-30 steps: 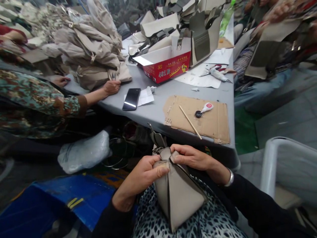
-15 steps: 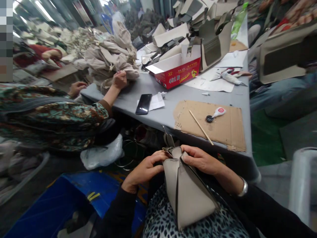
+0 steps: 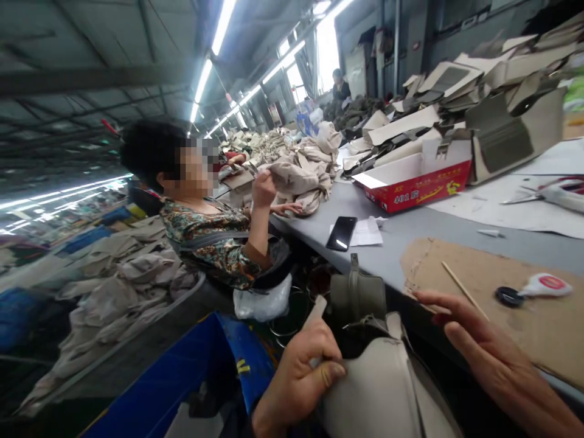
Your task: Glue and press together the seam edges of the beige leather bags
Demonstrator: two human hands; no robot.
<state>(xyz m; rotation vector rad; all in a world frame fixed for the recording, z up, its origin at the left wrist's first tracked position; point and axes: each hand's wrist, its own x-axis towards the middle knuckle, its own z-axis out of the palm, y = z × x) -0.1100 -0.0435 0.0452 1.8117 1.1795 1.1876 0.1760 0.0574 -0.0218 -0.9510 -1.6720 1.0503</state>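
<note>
Currently, the left hand (image 3: 303, 371) grips the beige bag (image 3: 374, 389) to its right, below the bench's near edge (image 3: 387, 277), seam (image 3: 413, 383) running bodyward; the right hand (image 3: 488, 353), loosely spread, hovers by the cardboard (image 3: 542, 322).

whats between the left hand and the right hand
In the head view, the beige bag lies between them: the left hand grips it, while the open right hand appears clear of it.

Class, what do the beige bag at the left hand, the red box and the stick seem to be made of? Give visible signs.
Beige bag: matte leather or imitation, judging by its smooth, evenly coloured panels.
Red box: probably printed card, thin-walled and white inside.
Stick: perhaps wood or bamboo, pale and seemingly unpainted.
</note>
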